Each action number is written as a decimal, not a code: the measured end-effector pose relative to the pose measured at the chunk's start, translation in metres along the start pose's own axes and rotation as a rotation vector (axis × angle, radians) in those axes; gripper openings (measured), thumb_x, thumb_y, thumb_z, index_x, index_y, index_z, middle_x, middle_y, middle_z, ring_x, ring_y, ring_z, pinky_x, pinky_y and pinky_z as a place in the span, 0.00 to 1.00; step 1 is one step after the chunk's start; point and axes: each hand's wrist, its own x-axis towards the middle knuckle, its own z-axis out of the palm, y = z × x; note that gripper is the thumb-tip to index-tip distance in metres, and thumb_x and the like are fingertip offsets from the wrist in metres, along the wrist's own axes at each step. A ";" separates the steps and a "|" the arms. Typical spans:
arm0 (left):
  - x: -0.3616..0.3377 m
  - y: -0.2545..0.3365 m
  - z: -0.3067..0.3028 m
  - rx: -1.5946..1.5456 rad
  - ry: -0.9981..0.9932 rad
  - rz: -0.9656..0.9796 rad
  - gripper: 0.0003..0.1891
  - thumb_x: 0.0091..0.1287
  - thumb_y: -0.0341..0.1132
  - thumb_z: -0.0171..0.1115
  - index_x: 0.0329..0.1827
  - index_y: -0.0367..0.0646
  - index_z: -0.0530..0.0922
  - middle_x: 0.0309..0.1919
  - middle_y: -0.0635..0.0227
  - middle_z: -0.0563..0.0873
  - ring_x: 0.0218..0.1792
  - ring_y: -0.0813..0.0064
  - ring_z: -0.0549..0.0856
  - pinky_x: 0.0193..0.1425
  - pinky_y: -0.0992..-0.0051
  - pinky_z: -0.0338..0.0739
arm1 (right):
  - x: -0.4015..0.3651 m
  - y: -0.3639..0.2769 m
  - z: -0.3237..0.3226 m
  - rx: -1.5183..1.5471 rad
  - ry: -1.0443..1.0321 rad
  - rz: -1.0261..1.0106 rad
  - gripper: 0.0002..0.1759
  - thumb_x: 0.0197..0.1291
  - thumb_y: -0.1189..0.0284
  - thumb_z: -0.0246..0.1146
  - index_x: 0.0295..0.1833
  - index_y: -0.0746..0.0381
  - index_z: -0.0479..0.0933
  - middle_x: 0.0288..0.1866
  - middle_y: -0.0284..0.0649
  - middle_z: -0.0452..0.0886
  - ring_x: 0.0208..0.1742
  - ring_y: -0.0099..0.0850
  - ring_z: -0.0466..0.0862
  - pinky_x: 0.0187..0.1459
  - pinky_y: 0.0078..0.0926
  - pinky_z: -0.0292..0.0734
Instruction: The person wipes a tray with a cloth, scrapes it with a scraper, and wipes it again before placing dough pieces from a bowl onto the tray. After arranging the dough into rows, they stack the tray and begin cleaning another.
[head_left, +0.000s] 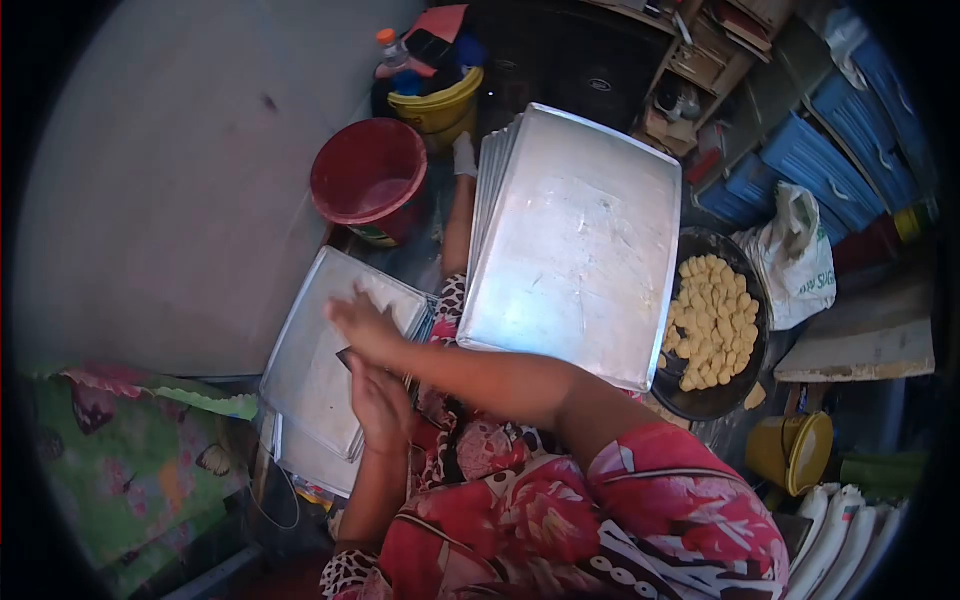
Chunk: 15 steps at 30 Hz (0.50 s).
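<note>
My right hand (pixel 364 327) reaches across my body, over a metal baking tray (pixel 300 330) at the left. Its fingers look spread, though motion blurs them. Just below its wrist, my left hand (pixel 380 408) is upright over the tray's right side, fingers closed on a small dark flat piece (pixel 345 357). Only a corner of that piece shows; the rest is hidden. More trays (pixel 320 462) lie beneath the first one. A tall stack of metal trays (pixel 575 240) leans beside my leg, touched by neither hand.
On the right, a round black pan (pixel 762 340) holds many pale dough pieces (pixel 715 320), next to a white sack (pixel 800 260). A red bucket (pixel 365 180) and a yellow bucket (pixel 440 110) stand beyond the trays. Another yellow bucket (pixel 800 450) stands lower right. A butterfly-print cloth (pixel 150 470) hangs at left.
</note>
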 end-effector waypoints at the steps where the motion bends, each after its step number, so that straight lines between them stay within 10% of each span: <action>1: -0.010 0.003 0.005 -0.041 -0.035 -0.098 0.31 0.73 0.57 0.43 0.64 0.38 0.67 0.64 0.59 0.73 0.62 0.61 0.73 0.67 0.59 0.65 | 0.033 0.017 -0.001 -0.065 0.081 0.048 0.39 0.65 0.38 0.41 0.75 0.49 0.56 0.78 0.57 0.44 0.78 0.55 0.47 0.66 0.75 0.38; 5: 0.019 0.042 -0.113 0.006 -0.350 -0.078 0.29 0.75 0.55 0.41 0.66 0.39 0.65 0.65 0.55 0.72 0.62 0.59 0.74 0.63 0.61 0.69 | 0.008 -0.069 -0.102 -0.013 0.486 -0.562 0.45 0.65 0.49 0.55 0.77 0.63 0.46 0.78 0.62 0.37 0.78 0.59 0.39 0.72 0.62 0.35; 7: 0.045 0.044 -0.142 0.105 0.386 0.009 0.32 0.73 0.58 0.42 0.65 0.37 0.66 0.58 0.50 0.77 0.55 0.57 0.79 0.62 0.59 0.70 | -0.035 -0.115 -0.145 0.117 0.613 -0.843 0.44 0.67 0.56 0.56 0.78 0.65 0.42 0.78 0.61 0.40 0.80 0.54 0.39 0.75 0.51 0.32; 9: 0.057 0.033 -0.155 -0.037 0.380 -0.095 0.34 0.72 0.60 0.42 0.65 0.37 0.66 0.56 0.50 0.77 0.54 0.57 0.79 0.61 0.60 0.70 | -0.058 -0.121 -0.140 0.091 0.715 -1.031 0.43 0.66 0.57 0.55 0.77 0.67 0.45 0.79 0.57 0.43 0.80 0.53 0.41 0.75 0.50 0.31; 13: 0.031 0.050 -0.040 -0.189 -0.055 -0.240 0.36 0.70 0.63 0.44 0.66 0.37 0.66 0.53 0.51 0.78 0.55 0.58 0.77 0.61 0.60 0.68 | -0.058 0.013 0.018 -0.176 -0.172 -0.931 0.47 0.64 0.44 0.49 0.76 0.66 0.48 0.78 0.55 0.47 0.79 0.49 0.49 0.75 0.54 0.37; 15: 0.055 0.049 -0.106 -0.186 0.146 -0.032 0.36 0.69 0.64 0.46 0.67 0.41 0.66 0.58 0.51 0.76 0.61 0.56 0.74 0.65 0.56 0.66 | -0.059 0.039 0.020 -0.417 -0.277 -0.544 0.45 0.61 0.46 0.55 0.74 0.64 0.55 0.78 0.55 0.47 0.77 0.49 0.54 0.73 0.55 0.46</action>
